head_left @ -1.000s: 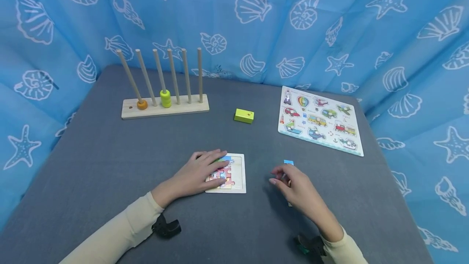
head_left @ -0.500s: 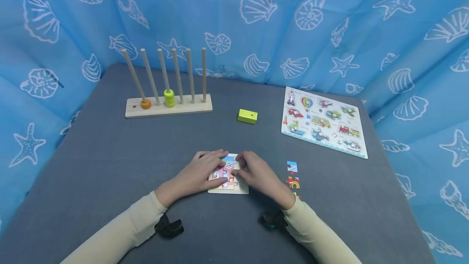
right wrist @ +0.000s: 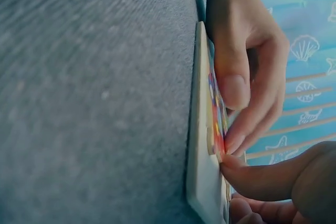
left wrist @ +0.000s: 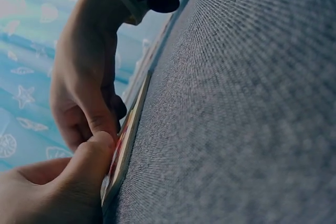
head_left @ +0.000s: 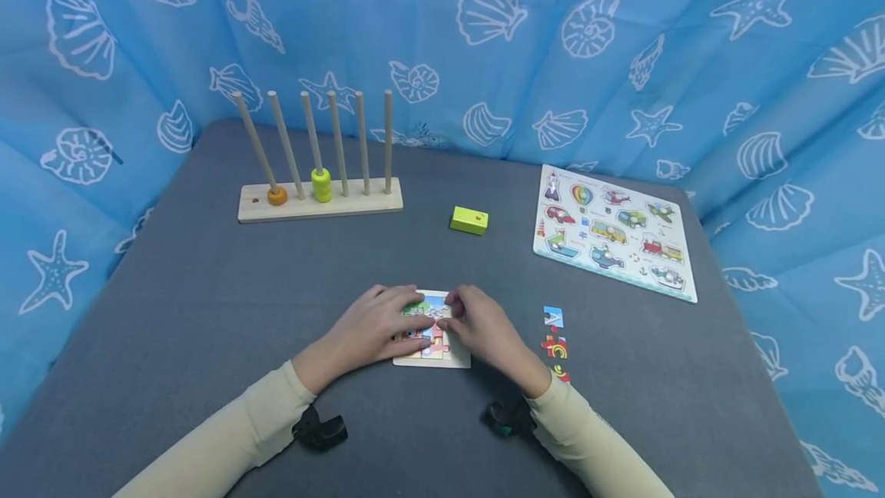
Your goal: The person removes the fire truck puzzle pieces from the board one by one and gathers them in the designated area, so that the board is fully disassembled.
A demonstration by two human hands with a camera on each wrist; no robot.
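A small square jigsaw puzzle in a pale wooden tray (head_left: 458, 360) lies on the table between the two hands. Colourful pieces fill its left and middle; bare wood shows at the lower right. My left hand (head_left: 373, 327) rests over the left side of the puzzle, fingers spread and fairly straight. At the upper right of the tray, my right hand (head_left: 487, 333) pinches a puzzle piece (head_left: 442, 311) between thumb and fingers, down at the board; its fingers partly hide it. In the right wrist view, the right thumb (right wrist: 239, 169) touches the edge of the assembled pieces.
Several loose puzzle pieces (head_left: 555, 346) lie in a column right of the tray. Behind stand a wooden peg rack (head_left: 321, 208) with orange and yellow-green beads, a yellow-green block (head_left: 469, 220) and a vehicle picture board (head_left: 615, 233). A blue shell-print curtain (head_left: 442, 44) hangs at the back.
My right hand has moved left from the loose pieces to the tray, uncovering the column. Over the last half second it stays there, while the left hand's fingers shift slightly on the puzzle.
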